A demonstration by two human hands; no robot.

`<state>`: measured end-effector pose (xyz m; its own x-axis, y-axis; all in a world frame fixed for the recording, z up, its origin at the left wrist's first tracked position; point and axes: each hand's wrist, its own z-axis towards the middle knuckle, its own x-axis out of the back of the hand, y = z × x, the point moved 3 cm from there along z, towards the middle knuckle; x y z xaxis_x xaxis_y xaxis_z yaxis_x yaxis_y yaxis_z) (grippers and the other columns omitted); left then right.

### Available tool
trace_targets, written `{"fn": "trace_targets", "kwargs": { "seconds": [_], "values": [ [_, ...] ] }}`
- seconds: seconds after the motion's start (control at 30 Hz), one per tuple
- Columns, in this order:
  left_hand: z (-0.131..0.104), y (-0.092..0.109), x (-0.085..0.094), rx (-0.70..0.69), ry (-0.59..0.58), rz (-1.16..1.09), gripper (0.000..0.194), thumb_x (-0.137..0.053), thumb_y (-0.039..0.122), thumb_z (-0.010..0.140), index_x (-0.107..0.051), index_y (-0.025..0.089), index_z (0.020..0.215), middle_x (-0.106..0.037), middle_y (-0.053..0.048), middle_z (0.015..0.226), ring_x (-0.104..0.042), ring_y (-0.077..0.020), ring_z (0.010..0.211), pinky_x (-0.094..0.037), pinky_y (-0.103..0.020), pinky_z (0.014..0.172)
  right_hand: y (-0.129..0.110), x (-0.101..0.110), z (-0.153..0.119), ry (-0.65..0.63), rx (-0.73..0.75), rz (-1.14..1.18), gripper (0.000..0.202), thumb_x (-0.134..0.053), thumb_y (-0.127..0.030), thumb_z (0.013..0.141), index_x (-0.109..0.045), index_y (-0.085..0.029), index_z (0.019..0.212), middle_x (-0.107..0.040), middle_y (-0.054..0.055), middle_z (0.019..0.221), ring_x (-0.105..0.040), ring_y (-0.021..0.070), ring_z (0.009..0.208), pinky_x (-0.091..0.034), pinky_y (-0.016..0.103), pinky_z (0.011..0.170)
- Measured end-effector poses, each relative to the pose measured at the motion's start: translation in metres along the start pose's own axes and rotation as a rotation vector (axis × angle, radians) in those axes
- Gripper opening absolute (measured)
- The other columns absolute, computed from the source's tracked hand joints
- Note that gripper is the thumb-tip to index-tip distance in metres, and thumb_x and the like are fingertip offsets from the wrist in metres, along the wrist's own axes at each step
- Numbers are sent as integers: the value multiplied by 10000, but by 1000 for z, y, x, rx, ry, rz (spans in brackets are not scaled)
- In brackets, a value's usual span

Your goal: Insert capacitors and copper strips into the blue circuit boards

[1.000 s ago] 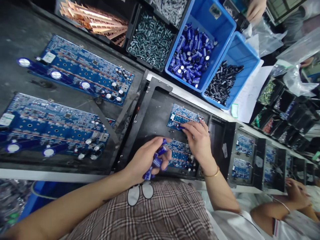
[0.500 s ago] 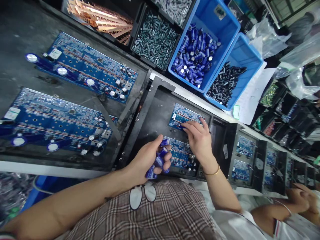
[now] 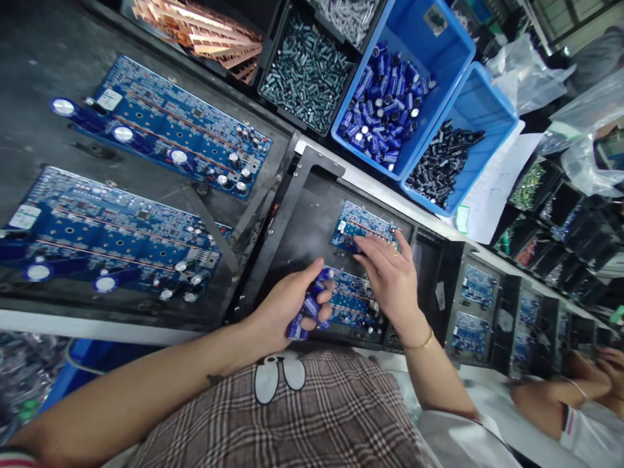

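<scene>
Several blue capacitors fill my left hand, whose fingers curl round them near the lower board's left edge. My right hand reaches over the upper circuit board, palm down, fingertips at its lower right part; what lies under the fingertips is hidden. Below it, the lower circuit board lies in the same black tray, partly covered by both hands.
Two larger boards with blue capacitors lie at the left. Blue bins of capacitors and a black bin of small green parts stand behind. More trays with boards run right, where another person's arms show.
My right hand has shifted slightly on the upper board, and the blue capacitor seen at its fingertips before no longer shows. The other person's arms moved right.
</scene>
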<state>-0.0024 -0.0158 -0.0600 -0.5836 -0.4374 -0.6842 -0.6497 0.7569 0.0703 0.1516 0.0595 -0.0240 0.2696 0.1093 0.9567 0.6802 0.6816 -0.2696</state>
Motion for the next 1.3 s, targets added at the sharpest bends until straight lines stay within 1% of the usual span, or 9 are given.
{"fn": "trace_targets", "kwargs": {
  "seconds": [0.17,0.27,0.4,0.53,0.6,0.7,0.83,1.1,1.3],
  "values": [
    [-3,0,-2,-42,-31,31,344,-545,504,922,-570,161,907,-469,41,608,-476,-64,389,-194,-116,297,-30,8,12,-82,73,158,251,-559,-220,960,-625,-274,1195,-742,7,1118,-656,183,1139,-308,513,1195],
    [-5,4,-3,-16,3,23,237,-468,353,946,-592,161,1010,-520,17,653,-506,-76,395,-190,-126,297,-14,-5,22,20,-63,27,154,-529,-227,976,-662,-240,1052,-755,13,1017,-694,175,1004,-332,516,1162],
    [-7,10,-2,-45,35,70,237,-430,241,917,-596,141,1053,-608,-32,726,-513,-74,381,-193,-131,301,6,-25,31,48,-78,-16,125,-540,-258,976,-656,-211,991,-758,13,984,-701,156,890,-362,495,1136],
    [-7,9,1,-78,5,72,162,-479,262,924,-559,162,1024,-625,-34,756,-520,-70,394,-192,-125,300,6,-27,30,82,-57,-15,132,-536,-260,979,-658,-211,993,-763,15,955,-707,152,862,-382,473,1129],
    [-7,8,2,-108,-3,50,123,-550,301,910,-515,190,950,-579,9,721,-518,-67,404,-190,-118,299,4,-26,30,85,-41,-21,131,-538,-254,979,-658,-208,1006,-763,16,954,-708,150,864,-386,468,1132],
    [-6,9,3,-139,-3,23,235,-622,351,882,-438,208,846,-455,64,648,-496,-57,406,-184,-108,302,3,-26,31,103,-29,-41,134,-551,-273,973,-663,-202,994,-761,13,925,-701,145,818,-415,455,1119],
    [-7,12,2,-148,40,22,211,-607,356,889,-458,209,866,-397,74,638,-474,-51,392,-176,-108,298,6,-28,34,104,-41,-79,174,-562,-335,965,-674,-203,948,-749,13,864,-685,151,768,-458,440,1087],
    [-6,12,7,-132,57,-27,153,-520,254,889,-576,186,1014,-428,53,654,-484,-62,402,-195,-116,291,4,-27,34,90,-13,-99,184,-571,-354,952,-666,-198,937,-729,32,838,-681,175,765,-496,425,1063],
    [-6,12,11,-144,104,25,197,-479,301,936,-589,138,932,-556,-9,674,-490,-76,399,-214,-128,282,3,-35,39,47,116,-133,176,-562,-341,958,-657,-192,950,-731,45,874,-677,180,840,-460,439,1088]
  ]
}}
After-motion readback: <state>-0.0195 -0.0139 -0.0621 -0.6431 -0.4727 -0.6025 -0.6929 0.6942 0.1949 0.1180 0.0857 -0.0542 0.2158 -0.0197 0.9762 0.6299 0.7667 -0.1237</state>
